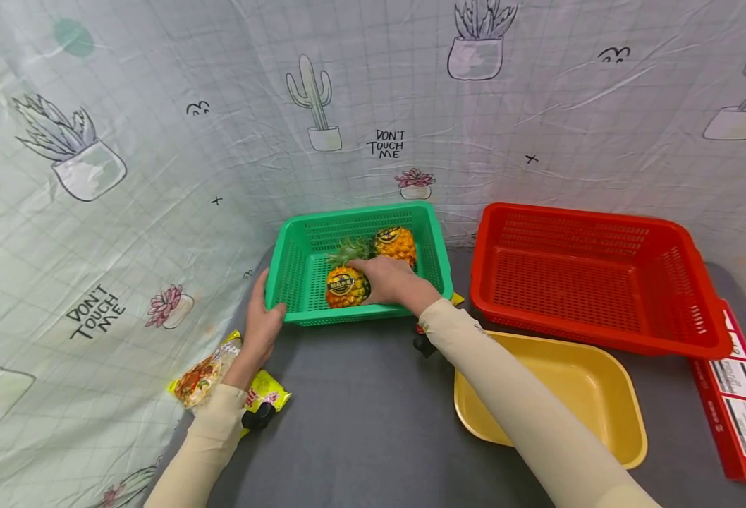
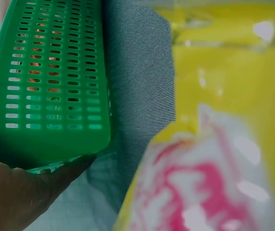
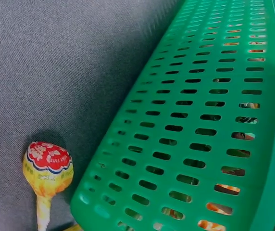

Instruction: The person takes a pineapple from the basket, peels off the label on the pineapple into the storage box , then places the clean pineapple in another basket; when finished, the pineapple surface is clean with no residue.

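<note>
A green basket [image 1: 347, 317] with slotted walls stands against the back sheet. Its front left corner is held by my left hand [image 1: 265, 321], thumb over the rim; the left wrist view shows that hand [image 2: 17, 192] at the corner too. Inside lie two pineapples with labels. My right hand [image 1: 392, 279] reaches over the front rim and grips the nearer pineapple [image 1: 343, 288] from its right side. Behind the hand sits the second pineapple [image 1: 398, 243], partly covered. From the right wrist only the basket wall [image 3: 195, 144] shows, with the hand out of sight.
A lollipop [image 3: 48, 166] lies beside the basket's front wall. Yellow food packets [image 1: 268, 388] are under my left forearm. To the right stand a red basket [image 1: 601, 337], a yellow tray [image 1: 633, 423] partly under my right sleeve, and a red box [image 1: 737, 402].
</note>
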Demonstrator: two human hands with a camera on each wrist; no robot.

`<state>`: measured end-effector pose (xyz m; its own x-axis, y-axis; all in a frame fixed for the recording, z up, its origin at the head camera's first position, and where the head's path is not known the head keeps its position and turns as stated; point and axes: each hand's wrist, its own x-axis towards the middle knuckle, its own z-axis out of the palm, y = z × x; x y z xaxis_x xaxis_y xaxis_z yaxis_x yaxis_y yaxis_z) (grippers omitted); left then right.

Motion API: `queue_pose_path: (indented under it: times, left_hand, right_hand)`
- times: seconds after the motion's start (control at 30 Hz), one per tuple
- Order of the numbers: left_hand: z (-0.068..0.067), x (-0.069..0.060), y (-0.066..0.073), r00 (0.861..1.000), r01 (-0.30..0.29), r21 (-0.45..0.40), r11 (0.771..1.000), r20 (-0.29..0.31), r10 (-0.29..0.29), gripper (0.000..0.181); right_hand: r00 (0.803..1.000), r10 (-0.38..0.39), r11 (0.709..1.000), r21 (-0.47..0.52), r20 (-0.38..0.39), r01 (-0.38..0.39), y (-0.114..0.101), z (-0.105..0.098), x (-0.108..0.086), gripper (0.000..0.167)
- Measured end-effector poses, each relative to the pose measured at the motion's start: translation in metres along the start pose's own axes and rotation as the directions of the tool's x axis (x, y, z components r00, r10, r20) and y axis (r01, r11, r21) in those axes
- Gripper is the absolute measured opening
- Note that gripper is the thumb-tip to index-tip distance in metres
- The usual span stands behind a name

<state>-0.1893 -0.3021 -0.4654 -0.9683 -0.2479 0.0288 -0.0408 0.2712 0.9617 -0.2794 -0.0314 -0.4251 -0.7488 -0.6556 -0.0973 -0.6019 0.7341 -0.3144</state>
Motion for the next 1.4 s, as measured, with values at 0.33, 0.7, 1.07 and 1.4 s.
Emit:
queue_pose_path:
  times: [0.33,0.7,1.07,1.4]
  left_hand:
    - [0.003,0.001,-0.001,1.000,0.010,-0.020,1.000,-0.002,-0.010,0.090]
    - [0.003,-0.001,0.002,1.000,0.012,-0.011,1.000,0.003,-0.012,0.090]
    - [0.005,-0.001,0.000,1.000,-0.005,0.014,1.000,-0.015,0.005,0.090]
    - [0.002,-0.003,0.003,1.000,-0.016,0.032,0.999,-0.014,0.016,0.089]
  right_hand:
    - [0.998,-0.013,0.994,0.110,-0.062,0.020,0.009,-0.006,-0.010,0.091]
    - [0.982,-0.071,0.983,0.157,-0.175,0.099,-0.001,-0.030,-0.024,0.088]
    - [0.951,-0.132,0.987,0.056,-0.278,0.154,-0.025,-0.051,-0.041,0.089]
    - [0.929,-0.191,0.975,0.052,-0.319,0.218,-0.049,-0.077,-0.058,0.088]
